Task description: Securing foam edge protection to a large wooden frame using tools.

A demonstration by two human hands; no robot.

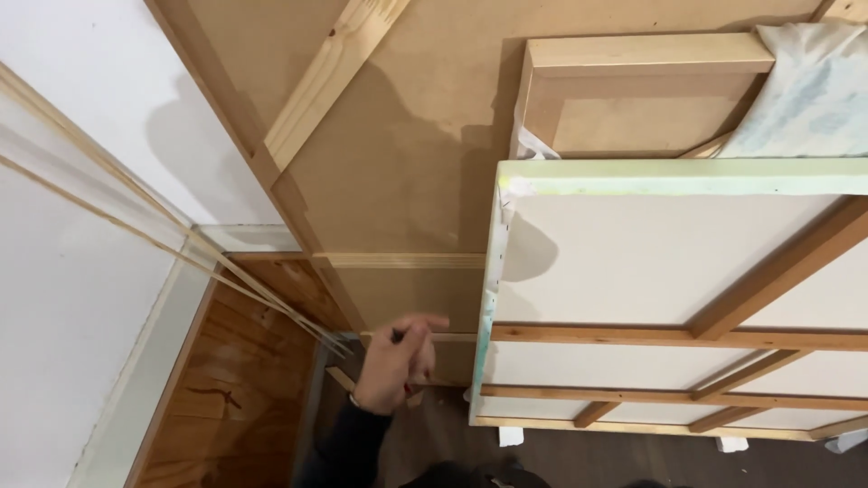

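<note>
Low centre of the frame, 1 hand in a dark sleeve, fingers loosely curled with the index out, seemingly pinching something small and dark; which hand, I cannot tell. Just left lie thin wood strips. Right stand 2 canvases backs out, against a brown board

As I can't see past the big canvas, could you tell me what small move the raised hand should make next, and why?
Probably reach right to the stretched canvas's edge: the hand hovers beside it, touching nothing clearly, and the canvas leans against the brown boards.
</note>
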